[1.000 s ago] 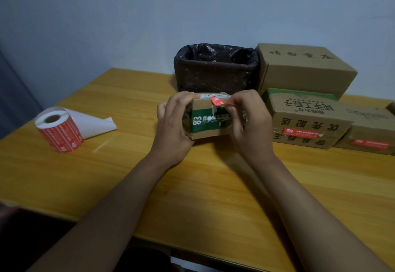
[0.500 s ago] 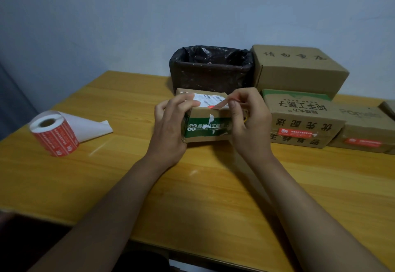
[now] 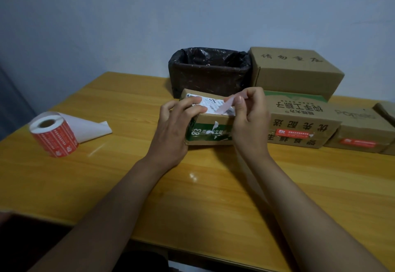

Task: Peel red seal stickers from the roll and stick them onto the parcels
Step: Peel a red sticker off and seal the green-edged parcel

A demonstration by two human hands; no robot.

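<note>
While pinching one end of a seal sticker (image 3: 226, 106) between thumb and forefinger, right hand (image 3: 249, 122) curled at the right end of a small green-banded parcel (image 3: 210, 129), sticker strip raised with its pale back to the camera, lower end down on the parcel's top near the white shipping label (image 3: 210, 102). Left hand (image 3: 173, 130) wrapped round the parcel's left end, fingers bent over the top edge and pressing on the label. Parcel flat on the wooden surface (image 3: 213, 197), just in front of a bin lined with a black bag (image 3: 209, 68).

To the right, touching or nearly so: a larger green-topped box (image 3: 299, 120) with a red seal on its front, another sealed box (image 3: 361, 130) beyond it, a plain carton (image 3: 295, 68) behind. Sticker roll (image 3: 53, 135) well apart to the left, near the surface's left edge, white backing paper (image 3: 87, 128) trailing off it. Broad bare wood between roll and left hand, and along the near edge under both forearms.
</note>
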